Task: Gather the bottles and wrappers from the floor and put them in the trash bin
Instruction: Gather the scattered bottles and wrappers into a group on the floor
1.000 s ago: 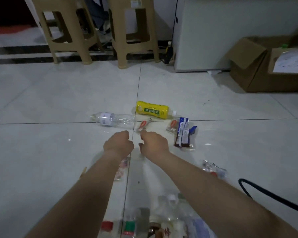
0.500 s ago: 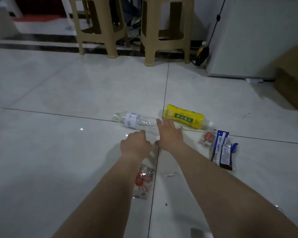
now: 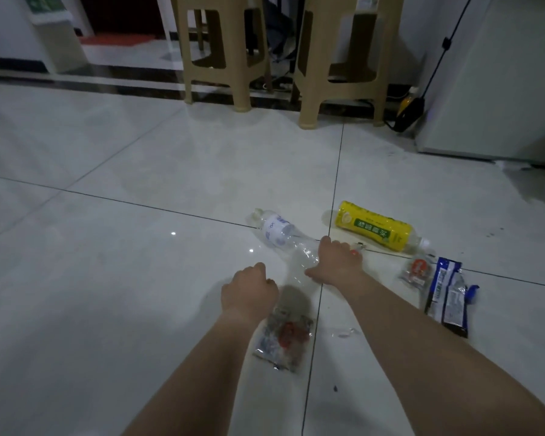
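Clear bottle (image 3: 280, 239) lies partly under right hand (image 3: 335, 262) grip, touching

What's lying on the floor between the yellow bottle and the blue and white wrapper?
In the head view, a small clear wrapper with a red print lies between the yellow bottle and the blue and white wrapper.

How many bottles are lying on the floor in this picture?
2. The clear bottle lies left of the tile joint, under the right hand. The yellow bottle lies beyond that hand, to its right. Others may be outside the view.
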